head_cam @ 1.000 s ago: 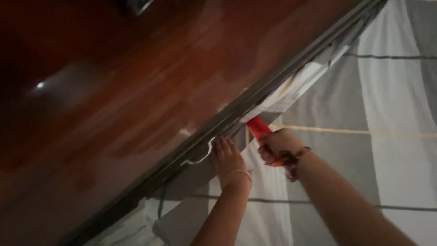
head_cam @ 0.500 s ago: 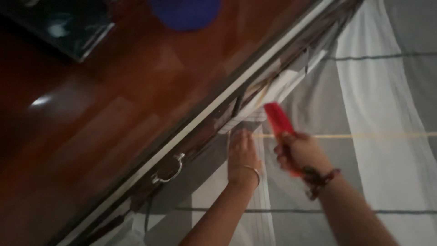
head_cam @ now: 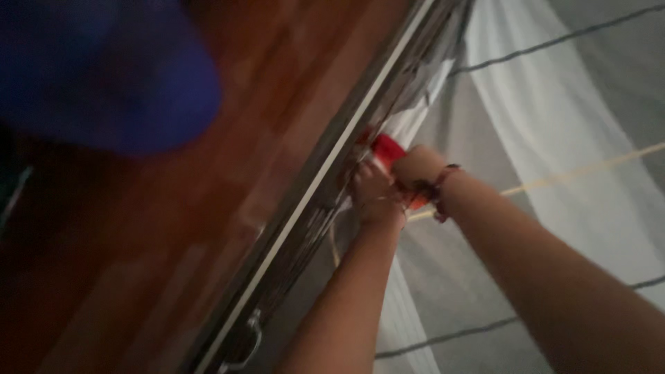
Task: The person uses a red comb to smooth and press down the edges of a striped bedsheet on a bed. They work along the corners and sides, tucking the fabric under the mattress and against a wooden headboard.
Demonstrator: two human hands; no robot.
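We grip a red flat tool (head_cam: 385, 150) in our right hand (head_cam: 414, 168), fingers curled around its lower part in a fist, so that only its red upper end shows past the knuckles. That end sits at the dark edge of the wooden furniture (head_cam: 228, 173), where the grey-and-white striped sheet (head_cam: 554, 125) meets it — whether the tip goes into the gap we cannot tell, since the picture is dim and blurred.

Our left hand (head_cam: 376, 194) lies just beside the right one, touching or nearly touching it, its fingertips up against the same edge. Whether those fingers are spread or pressed together we cannot tell.

A beaded bracelet (head_cam: 438, 190) circles the right wrist, just behind the fist. Further down the edge from the fingers, well apart, hangs a metal handle (head_cam: 251, 338). A pale strip runs along the wood's border beside the fingers. Above and to the left of the hands — out of focus — looms a large blue shape (head_cam: 104, 69).
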